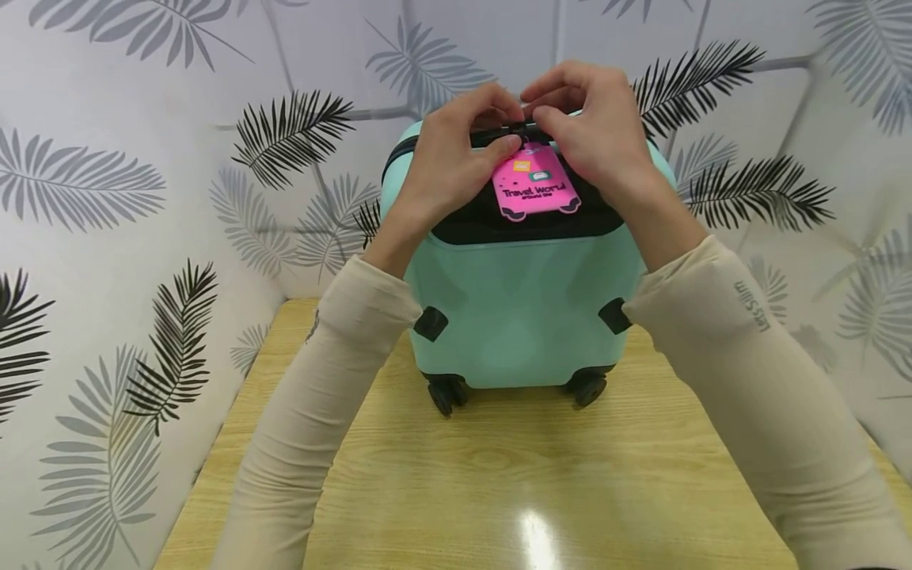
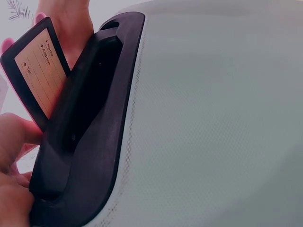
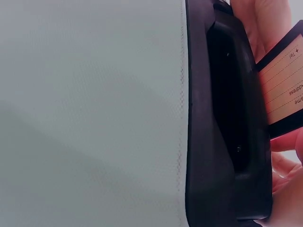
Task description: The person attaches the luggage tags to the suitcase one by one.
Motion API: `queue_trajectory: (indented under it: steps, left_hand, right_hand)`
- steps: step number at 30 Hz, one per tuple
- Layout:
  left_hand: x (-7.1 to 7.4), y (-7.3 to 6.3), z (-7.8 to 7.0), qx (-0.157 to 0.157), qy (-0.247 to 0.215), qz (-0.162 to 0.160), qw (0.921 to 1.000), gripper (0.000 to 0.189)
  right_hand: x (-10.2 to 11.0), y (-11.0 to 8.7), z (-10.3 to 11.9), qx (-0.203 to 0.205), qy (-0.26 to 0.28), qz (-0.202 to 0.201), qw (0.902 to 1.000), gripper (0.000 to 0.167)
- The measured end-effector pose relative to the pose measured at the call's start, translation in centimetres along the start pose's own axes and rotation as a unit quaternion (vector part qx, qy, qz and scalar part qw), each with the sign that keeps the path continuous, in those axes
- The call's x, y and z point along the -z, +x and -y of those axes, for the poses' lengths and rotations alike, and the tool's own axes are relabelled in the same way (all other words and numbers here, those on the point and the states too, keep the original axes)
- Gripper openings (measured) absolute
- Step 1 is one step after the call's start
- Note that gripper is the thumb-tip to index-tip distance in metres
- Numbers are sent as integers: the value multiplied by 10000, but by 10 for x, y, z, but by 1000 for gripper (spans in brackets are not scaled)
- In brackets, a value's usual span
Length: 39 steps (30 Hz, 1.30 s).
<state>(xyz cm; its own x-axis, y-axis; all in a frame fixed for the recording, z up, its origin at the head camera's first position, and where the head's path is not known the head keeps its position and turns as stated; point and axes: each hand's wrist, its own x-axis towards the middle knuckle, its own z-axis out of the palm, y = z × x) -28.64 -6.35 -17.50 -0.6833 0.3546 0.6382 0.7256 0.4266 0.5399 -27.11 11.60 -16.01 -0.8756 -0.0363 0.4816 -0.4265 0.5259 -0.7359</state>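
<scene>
A mint-green suitcase (image 1: 527, 317) stands upright with its black carry handle (image 2: 71, 123) at the top. From that handle hangs a pink luggage tag (image 1: 536, 194) printed "Travel World"; its back, with a Name, Address and Tel card (image 2: 42, 66), shows in the left wrist view. My left hand (image 1: 463, 154) curls at the handle, its thumb on the tag's upper left corner. Opposite it, my right hand (image 1: 598, 127) bends thumb and index finger together at the tag's strap (image 1: 526, 129). The fingers hide most of the strap.
Beneath the suitcase's black wheels (image 1: 446, 394) lies a wood-grain tabletop (image 1: 499, 475). Close behind and to the left rises a wall (image 1: 93, 261) covered in leaf-print paper. Both forearms wear beige sleeves (image 1: 755, 380).
</scene>
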Motion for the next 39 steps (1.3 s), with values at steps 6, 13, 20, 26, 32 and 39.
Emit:
queue_trajectory:
  steps: [6, 13, 20, 26, 32, 39]
  left_hand:
    - [1, -2, 2, -249, -77, -88, 9996, 13]
    - [3, -2, 3, -250, -127, -158, 9995, 11]
    - [2, -3, 3, -244, -193, -225, 9993, 11]
    - [2, -3, 3, -260, -194, -268, 9991, 11]
    - [-1, -3, 3, -231, -276, -312, 9989, 11]
    - [1, -2, 3, -382, -169, -301, 9987, 8]
  right_hand:
    - [-1, 2, 3, -104, -379, 115, 9992, 29]
    - [0, 6, 4, -262, 264, 190, 9991, 25]
    - [-1, 7, 3, -158, 467, 93, 9987, 16]
    - [-7, 7, 3, 85, 261, -214, 9994, 15]
    - [-15, 7, 1, 514, 75, -735, 9959, 14]
    - [-6, 6, 1, -31, 328, 33, 9995, 19]
